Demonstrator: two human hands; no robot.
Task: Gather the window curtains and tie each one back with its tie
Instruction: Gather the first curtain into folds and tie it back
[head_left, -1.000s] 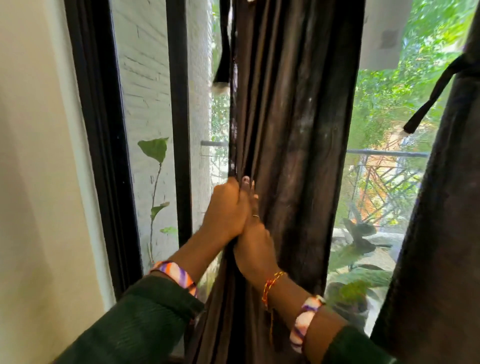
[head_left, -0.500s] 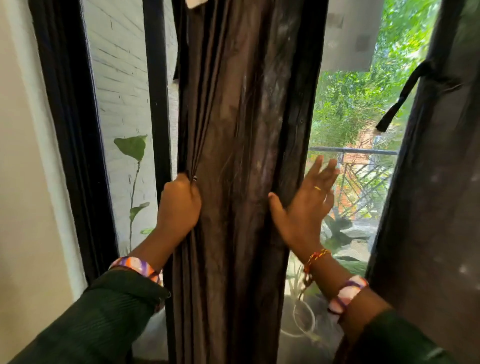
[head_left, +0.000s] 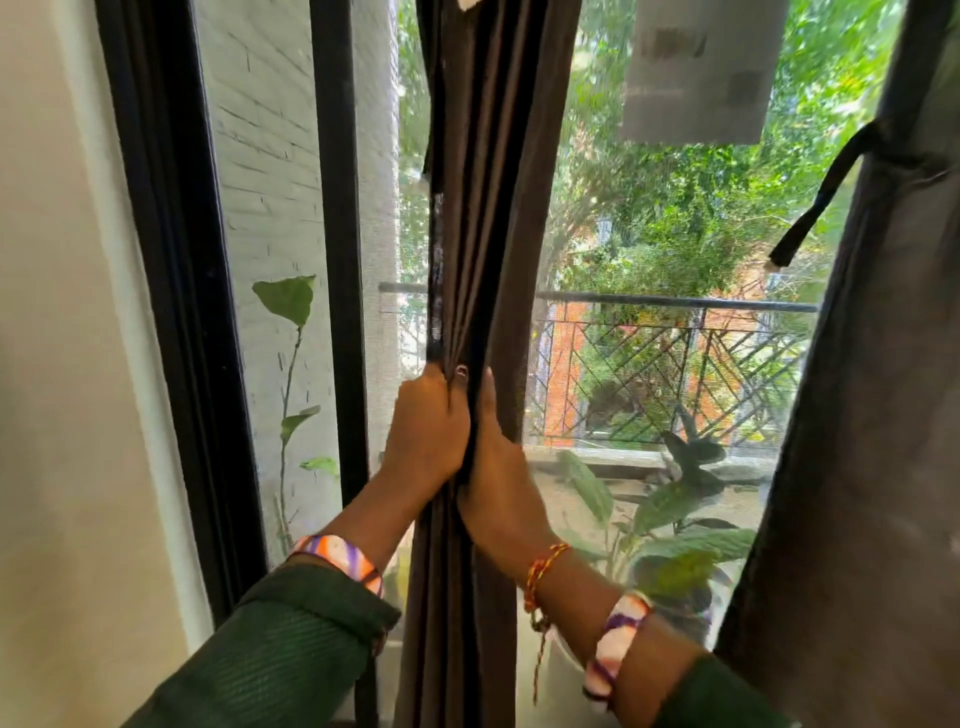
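A dark brown curtain hangs in front of the window, bunched into a narrow column of folds. My left hand grips the folds from the left side. My right hand presses against the same bunch from the right, fingers wrapped around the fabric. A second dark curtain hangs at the right edge, gathered high up, with a black tie dangling from it. No tie for the middle curtain is visible near my hands.
A black window frame and a black mullion stand on the left beside a cream wall. Behind the glass are a balcony railing, potted plants and a white brick wall.
The curtain went from a wide spread of folds to a tight narrow bunch. My right hand, open at the curtain's right edge, has swept left and closed on the fabric beside my left hand.
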